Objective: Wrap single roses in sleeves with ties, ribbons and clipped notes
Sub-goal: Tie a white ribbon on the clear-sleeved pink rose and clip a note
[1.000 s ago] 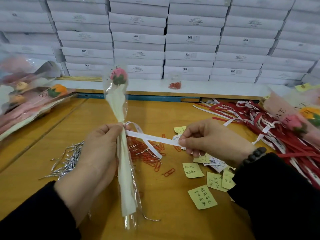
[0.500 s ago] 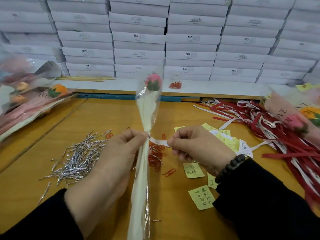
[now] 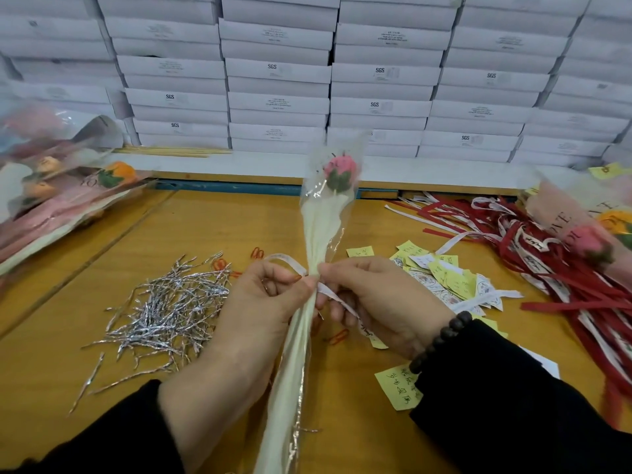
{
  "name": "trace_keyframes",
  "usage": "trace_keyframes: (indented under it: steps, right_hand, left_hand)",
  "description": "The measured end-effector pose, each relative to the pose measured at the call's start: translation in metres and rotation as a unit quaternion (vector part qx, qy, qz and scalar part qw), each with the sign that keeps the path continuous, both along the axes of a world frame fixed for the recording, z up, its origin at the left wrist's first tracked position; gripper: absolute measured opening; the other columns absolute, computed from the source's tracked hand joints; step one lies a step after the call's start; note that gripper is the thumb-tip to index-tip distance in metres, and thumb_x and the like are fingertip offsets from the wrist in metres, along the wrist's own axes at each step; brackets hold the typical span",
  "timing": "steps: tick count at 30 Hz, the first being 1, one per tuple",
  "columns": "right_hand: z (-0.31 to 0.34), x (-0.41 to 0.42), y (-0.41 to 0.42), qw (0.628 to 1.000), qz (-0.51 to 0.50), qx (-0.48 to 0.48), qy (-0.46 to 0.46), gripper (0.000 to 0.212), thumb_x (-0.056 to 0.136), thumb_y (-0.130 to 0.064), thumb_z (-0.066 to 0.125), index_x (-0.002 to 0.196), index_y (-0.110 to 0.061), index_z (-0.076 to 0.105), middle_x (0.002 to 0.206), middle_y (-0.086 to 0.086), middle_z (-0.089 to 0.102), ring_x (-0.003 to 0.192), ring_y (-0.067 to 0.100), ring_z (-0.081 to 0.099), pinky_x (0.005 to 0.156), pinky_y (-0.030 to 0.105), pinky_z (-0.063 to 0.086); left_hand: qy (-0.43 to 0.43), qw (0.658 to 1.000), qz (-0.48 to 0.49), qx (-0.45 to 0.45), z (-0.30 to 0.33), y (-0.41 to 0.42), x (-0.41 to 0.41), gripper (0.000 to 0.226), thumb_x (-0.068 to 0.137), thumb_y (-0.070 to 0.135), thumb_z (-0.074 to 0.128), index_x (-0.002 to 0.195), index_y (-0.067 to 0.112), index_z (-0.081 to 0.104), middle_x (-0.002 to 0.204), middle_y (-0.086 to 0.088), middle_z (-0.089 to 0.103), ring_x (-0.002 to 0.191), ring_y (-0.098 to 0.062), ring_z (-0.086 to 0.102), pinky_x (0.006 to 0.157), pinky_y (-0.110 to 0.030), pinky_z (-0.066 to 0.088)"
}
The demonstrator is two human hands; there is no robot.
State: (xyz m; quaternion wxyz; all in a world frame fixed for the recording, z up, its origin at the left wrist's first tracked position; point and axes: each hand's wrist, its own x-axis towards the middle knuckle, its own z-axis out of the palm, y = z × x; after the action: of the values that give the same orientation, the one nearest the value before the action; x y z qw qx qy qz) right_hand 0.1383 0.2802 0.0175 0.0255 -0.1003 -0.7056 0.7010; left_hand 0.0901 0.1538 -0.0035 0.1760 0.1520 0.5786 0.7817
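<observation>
Left hand [image 3: 263,302] gripping sleeved rose [image 3: 337,171] at the neck, upright over table [image 3: 205,227]; right hand [image 3: 379,302] pinching white ribbon [image 3: 290,260] w/ curled fingers right beside it

The sleeve [image 3: 318,241] runs off the bottom edge; note writing [image 3: 400,384] unreadable.

Packing workshop: stacked white cartons [image 3: 277,73] along far wall; wooden workbench [image 3: 219,227] bearing bulk twist ties [image 3: 164,309], ribbons [image 3: 547,268].
</observation>
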Motion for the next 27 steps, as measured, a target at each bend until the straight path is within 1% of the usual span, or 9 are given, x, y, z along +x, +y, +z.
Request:
trace_keyframes:
  steps: [3, 7, 11, 13, 16, 19, 21, 23, 27]
  right_hand:
    - [-0.004, 0.001, -0.001, 1.000, -0.015, -0.006, -0.007, 0.030, 0.087, -0.022, 0.062, 0.059, -0.011, 0.060, 0.044, -0.005, 0.054, 0.036, 0.003, 0.044, 0.036, 0.013, 0.033]
    - [-0.005, 0.000, -0.001, 0.999, -0.027, -0.023, -0.018, 0.030, 0.088, -0.017, 0.061, 0.059, -0.011, 0.059, 0.047, -0.002, 0.056, 0.038, 0.004, 0.045, 0.035, 0.012, 0.032]
    - [-0.002, 0.001, 0.002, 0.998, -0.045, -0.048, -0.013, 0.031, 0.089, -0.012, 0.059, 0.058, -0.010, 0.059, 0.045, -0.004, 0.053, 0.037, 0.004, 0.042, 0.034, 0.013, 0.029]
    - [0.000, 0.001, 0.005, 0.996, -0.055, -0.064, -0.006, 0.033, 0.089, -0.010, 0.057, 0.056, -0.009, 0.059, 0.045, -0.003, 0.052, 0.036, 0.004, 0.041, 0.034, 0.013, 0.028]
    - [0.001, 0.002, 0.007, 0.996, -0.039, -0.075, -0.002, 0.031, 0.090, -0.009, 0.055, 0.060, -0.006, 0.059, 0.044, -0.003, 0.051, 0.035, 0.004, 0.041, 0.035, 0.013, 0.028]
    - [0.001, 0.003, 0.006, 0.998, -0.010, -0.069, 0.003, 0.030, 0.090, -0.009, 0.055, 0.061, -0.007, 0.063, 0.044, -0.003, 0.052, 0.035, 0.004, 0.041, 0.037, 0.014, 0.028]
    - [0.001, 0.003, 0.006, 0.998, -0.005, -0.059, 0.005, 0.031, 0.090, -0.009, 0.056, 0.060, -0.009, 0.063, 0.047, -0.002, 0.053, 0.037, 0.004, 0.041, 0.037, 0.014, 0.029]
    - [0.000, 0.003, 0.007, 0.999, -0.007, -0.044, 0.000, 0.035, 0.089, -0.009, 0.057, 0.054, -0.012, 0.063, 0.048, -0.002, 0.054, 0.037, 0.004, 0.041, 0.036, 0.013, 0.028]
    - [-0.001, 0.005, 0.011, 0.999, 0.002, -0.006, -0.036, 0.035, 0.090, -0.011, 0.056, 0.056, -0.009, 0.058, 0.041, -0.005, 0.050, 0.032, 0.003, 0.038, 0.034, 0.013, 0.026]
  left_hand:
    - [0.037, 0.998, 0.000, -0.048, -0.002, 0.000, 0.000, 0.014, 0.075, 0.009, 0.068, 0.074, 0.009, 0.055, 0.056, -0.005, 0.062, 0.052, -0.015, 0.059, 0.048, -0.023, 0.050]
    - [0.011, 0.998, -0.020, -0.059, -0.003, -0.001, -0.001, 0.010, 0.081, 0.011, 0.066, 0.076, 0.007, 0.059, 0.063, -0.012, 0.066, 0.057, -0.018, 0.061, 0.056, -0.026, 0.052]
    - [-0.044, 0.992, -0.057, -0.099, 0.002, -0.002, 0.000, 0.033, 0.087, 0.031, 0.059, 0.083, -0.001, 0.068, 0.069, -0.014, 0.067, 0.055, -0.017, 0.060, 0.049, -0.022, 0.050]
    - [-0.073, 0.990, -0.074, -0.100, 0.006, -0.002, 0.001, 0.042, 0.092, 0.034, 0.050, 0.078, 0.001, 0.073, 0.067, -0.014, 0.067, 0.053, -0.017, 0.061, 0.047, -0.024, 0.048]
    - [-0.096, 0.985, -0.121, -0.082, 0.010, -0.001, 0.001, 0.054, 0.096, 0.040, 0.038, 0.073, 0.008, 0.075, 0.065, -0.008, 0.067, 0.054, -0.014, 0.062, 0.052, -0.023, 0.049]
    - [-0.086, 0.987, -0.131, -0.025, 0.013, 0.000, 0.002, 0.040, 0.090, 0.040, 0.045, 0.091, 0.009, 0.070, 0.068, -0.008, 0.066, 0.059, -0.013, 0.062, 0.052, -0.023, 0.050]
    - [-0.069, 0.993, -0.091, 0.009, 0.013, -0.001, 0.000, 0.036, 0.079, 0.033, 0.056, 0.105, 0.010, 0.063, 0.070, -0.009, 0.066, 0.063, -0.014, 0.063, 0.057, -0.027, 0.051]
    - [-0.060, 0.998, -0.029, 0.019, 0.010, -0.001, -0.004, 0.032, 0.071, 0.024, 0.061, 0.102, 0.013, 0.062, 0.075, -0.006, 0.065, 0.064, -0.013, 0.061, 0.061, -0.025, 0.045]
    - [-0.030, 0.998, 0.041, 0.022, 0.009, -0.003, -0.010, 0.004, 0.080, 0.007, 0.060, 0.082, 0.010, 0.062, 0.063, -0.001, 0.057, 0.049, -0.003, 0.053, 0.043, -0.013, 0.036]
